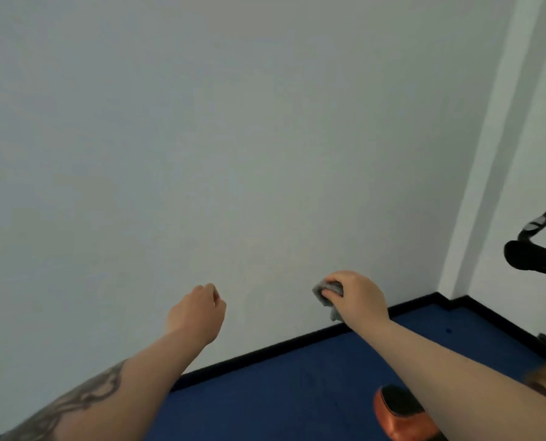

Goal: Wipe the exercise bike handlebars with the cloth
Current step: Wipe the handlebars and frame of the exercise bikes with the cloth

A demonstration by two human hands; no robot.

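Observation:
My right hand [357, 297] is raised in front of the white wall and grips a small grey cloth [327, 292], bunched under its fingers. My left hand [201, 308] hovers to the left of it, fingers curled in, holding nothing. The black exercise bike handlebars [532, 249] show only partly at the right edge, well to the right of and above my right hand. The rest of the bike is out of view.
A white wall [201, 138] fills most of the view, with a corner column [494, 154] at the right. Blue floor [313, 377] with a black skirting strip lies below. An orange and black object [399, 415] sits under my right forearm.

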